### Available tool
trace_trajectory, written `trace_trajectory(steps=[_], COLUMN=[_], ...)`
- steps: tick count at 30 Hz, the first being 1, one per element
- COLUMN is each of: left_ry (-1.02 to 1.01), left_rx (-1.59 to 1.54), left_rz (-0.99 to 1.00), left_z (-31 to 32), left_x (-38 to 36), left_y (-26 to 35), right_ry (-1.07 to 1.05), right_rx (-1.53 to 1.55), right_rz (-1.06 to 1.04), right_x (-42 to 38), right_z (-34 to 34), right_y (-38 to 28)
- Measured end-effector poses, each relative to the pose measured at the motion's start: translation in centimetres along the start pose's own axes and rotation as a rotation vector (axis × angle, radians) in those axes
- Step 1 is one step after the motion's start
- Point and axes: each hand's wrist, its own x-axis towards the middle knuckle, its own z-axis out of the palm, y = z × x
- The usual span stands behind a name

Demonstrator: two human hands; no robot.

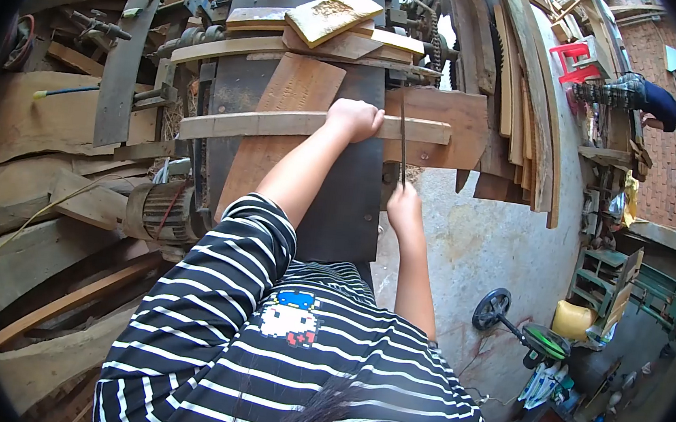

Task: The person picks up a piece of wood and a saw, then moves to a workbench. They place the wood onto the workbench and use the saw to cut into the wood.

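Note:
A long, pale wooden strip lies crosswise over the dark metal table, its right end over a brown board. My left hand is closed around the strip, right of its middle. Below and to the right, my right hand is closed on the lower end of a thin, dark saw blade; the handle is hidden in my fist. The blade stands across the strip near its right end. Under the strip, a reddish-brown board lies at a slant.
More wood pieces are stacked at the table's far side. Long planks stand to the right, and a motor sits at the left. A person bends at the upper right, near a red stool.

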Motion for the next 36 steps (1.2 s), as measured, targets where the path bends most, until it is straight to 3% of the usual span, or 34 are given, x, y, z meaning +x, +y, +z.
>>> trace_trajectory(steps=[3, 7, 11, 15, 21, 23, 28, 30, 36], left_ry=[-0.020, -0.047, -0.069, -0.075, -0.035, -0.107, -0.084, -0.069, -0.024], left_rx=[0.006, 0.001, -0.018, -0.013, -0.028, -0.004, 0.002, -0.005, -0.019], left_rz=[-0.006, -0.011, -0.028, -0.032, -0.014, -0.050, -0.034, -0.042, -0.023], left_z=[-0.1, -0.2, -0.2, -0.3, -0.3, -0.7, -0.3, -0.1, 0.1], left_x=[0.1, 0.4, 0.7, 0.6, 0.4, 0.4, 0.6, 0.7, 0.6], left_y=[0.0, -0.1, -0.1, -0.2, 0.1, 0.2, 0.0, -0.1, -0.2], right_ry=[0.065, 0.078, 0.178, 0.109, 0.209, 0.182, 0.198, 0.135, 0.122], right_rx=[-0.054, -0.064, -0.001, -0.019, 0.007, 0.025, 0.083, 0.040, 0.029], right_rz=[-0.065, -0.034, -0.071, 0.008, -0.123, -0.104, -0.176, -0.020, -0.129], right_x=[4.1, 1.9, -2.6, -3.2, 2.1, 2.3, -2.4, -4.6, 2.4], right_z=[1.0, 1.1, 3.4, 3.9, 4.2, 3.9, 4.4, 4.3, 2.5], right_y=[-0.9, -0.5, 4.1, 4.4, 2.4, 2.7, 6.1, 6.5, 1.4])
